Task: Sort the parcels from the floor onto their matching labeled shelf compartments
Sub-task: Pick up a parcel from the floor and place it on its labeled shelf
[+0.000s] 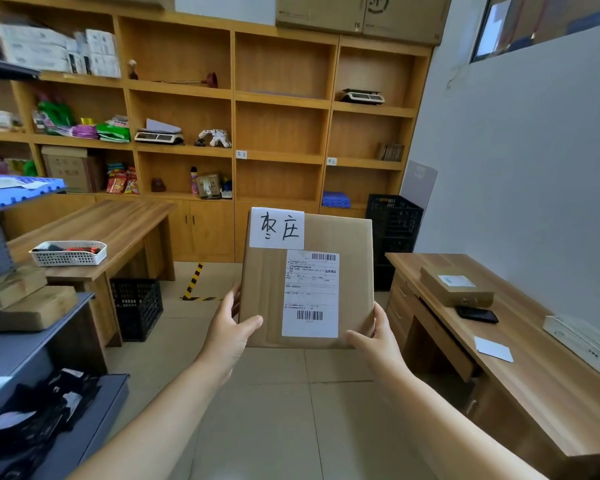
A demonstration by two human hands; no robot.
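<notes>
Two hands hold one cardboard parcel (307, 282) upright in the air: left hand (227, 329) and right hand (378, 336) clamp its lower corners, thumbs on the front. Above the fingers sit a printed waybill (310, 294) and a handwritten label (277, 228). Beyond them, two small shelf tags (241, 154) (332, 161) mark empty compartments. This looks like the label-reading step; next, carry the parcel to the matching tag.

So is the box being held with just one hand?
No, the left hand and the right hand each grip a lower corner of the cardboard box.
</notes>
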